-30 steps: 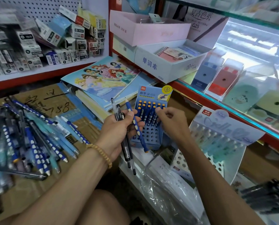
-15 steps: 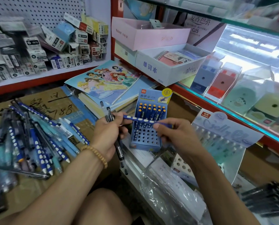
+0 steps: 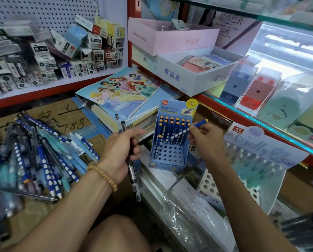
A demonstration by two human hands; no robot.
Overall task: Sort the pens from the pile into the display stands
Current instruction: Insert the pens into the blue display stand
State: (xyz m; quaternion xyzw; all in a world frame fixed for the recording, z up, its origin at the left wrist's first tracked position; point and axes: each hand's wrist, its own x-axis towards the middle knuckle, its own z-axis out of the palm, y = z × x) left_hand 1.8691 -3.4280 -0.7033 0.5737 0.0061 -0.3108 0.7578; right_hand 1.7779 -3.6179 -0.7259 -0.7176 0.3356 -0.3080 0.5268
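Note:
A pile of pens (image 3: pixel 33 157), blue dotted, pale blue and dark, lies on cardboard at the left. My left hand (image 3: pixel 121 151) grips two dark pens (image 3: pixel 133 175) that stick out above and below the fist. The small blue display stand (image 3: pixel 170 157) in the middle has several blue pens with orange caps in its back rows; its front holes are bare. My right hand (image 3: pixel 205 140) pinches one blue dotted pen (image 3: pixel 197 124) tilted over the stand, tip down among the holes. A larger pale blue stand (image 3: pixel 261 153) with pale pens is at the right.
Colouring books (image 3: pixel 123 91) lie stacked behind the small stand. A white box of notebooks (image 3: pixel 192 77) and a pink box (image 3: pixel 170 39) sit on the red-edged shelf. Small refill boxes (image 3: pixel 61 59) crowd the left shelf. Plastic-wrapped packs (image 3: pixel 188 206) lie below. My knee (image 3: pixel 115 235) is at the bottom.
The blue dotted pen passed from both hands to my right hand alone and swung from level to tip-down over the small stand. My left hand drew back with the dark pens.

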